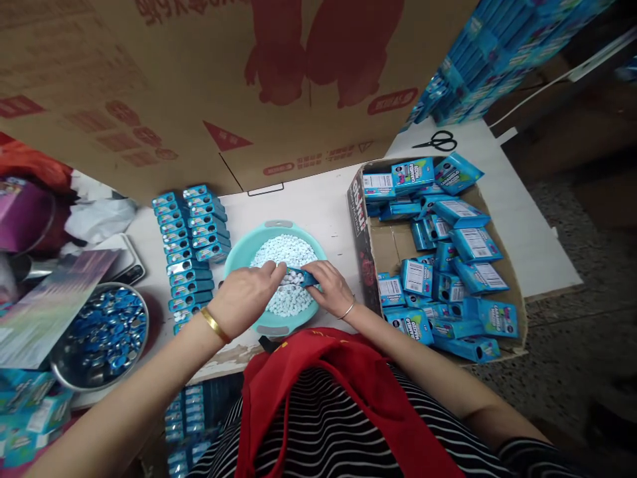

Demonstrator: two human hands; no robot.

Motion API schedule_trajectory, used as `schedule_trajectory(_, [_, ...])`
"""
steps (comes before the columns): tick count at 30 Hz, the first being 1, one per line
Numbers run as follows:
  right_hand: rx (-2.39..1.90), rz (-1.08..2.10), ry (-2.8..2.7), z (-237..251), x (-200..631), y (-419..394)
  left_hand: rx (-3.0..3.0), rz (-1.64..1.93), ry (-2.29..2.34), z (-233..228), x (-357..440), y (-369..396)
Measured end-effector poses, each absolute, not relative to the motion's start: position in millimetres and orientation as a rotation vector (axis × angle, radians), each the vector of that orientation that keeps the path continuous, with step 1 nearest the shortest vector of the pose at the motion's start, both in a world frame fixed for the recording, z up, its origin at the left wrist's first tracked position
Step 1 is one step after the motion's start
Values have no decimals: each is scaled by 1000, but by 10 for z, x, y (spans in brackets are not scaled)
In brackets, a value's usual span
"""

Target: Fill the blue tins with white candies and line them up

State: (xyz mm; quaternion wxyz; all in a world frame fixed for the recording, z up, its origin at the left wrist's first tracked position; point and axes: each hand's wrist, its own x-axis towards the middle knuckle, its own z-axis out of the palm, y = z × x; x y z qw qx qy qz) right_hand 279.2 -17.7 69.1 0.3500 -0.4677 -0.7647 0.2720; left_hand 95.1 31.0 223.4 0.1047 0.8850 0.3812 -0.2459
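Note:
Over a turquoise basin [237, 251] of small white round candies [286, 249], a small blue candy box [309, 279] is held low between my hands. White candies show at the box's top side. My right hand [332, 289] is closed around its right end, thumb and fingers on the cardboard. From the left, my left hand [249, 297] is closed with its fingertips pressed against the box's other end. Part of the box is hidden behind those fingers.
Left of the basin stand rows of blue boxes [192, 265]. A steel bowl [60, 365] holds blue and silver pieces. On the right, an open carton [361, 232] contains several blue boxes; black scissors [440, 141] lie behind it. A large cardboard box [174, 79] walls the back.

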Motion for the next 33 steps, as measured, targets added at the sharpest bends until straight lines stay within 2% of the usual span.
schedule_trajectory(6, [-1225,709,-1953,628,2769,-176,2671,-698,1104,2329,1023,277])
schedule_trajectory(10, [-1238,713,-1928,576,2818,-169,2607,-556,1130,2092,763,341])
schedule_trajectory(13, [-1274,710,-1885,559,2901,-167,2431,-448,1315,1603,429,434])
schedule_trajectory(17, [-1374,705,-1774,586,3049,-161,2146,-570,1446,709,148,534])
schedule_trajectory(20, [-1437,691,-1723,622,3146,-150,2107,-506,1377,174,251,557])
schedule_trajectory(23, [-1477,668,-1687,633,3206,-144,2096,-384,1270,-140,542,534])
schedule_trajectory(28, [-1545,669,-1605,582,3265,-162,2052,-194,1176,-267,819,441])
schedule_trajectory(33, [-1554,641,-1605,580,3311,-190,2026,-33,1118,111,591,396])
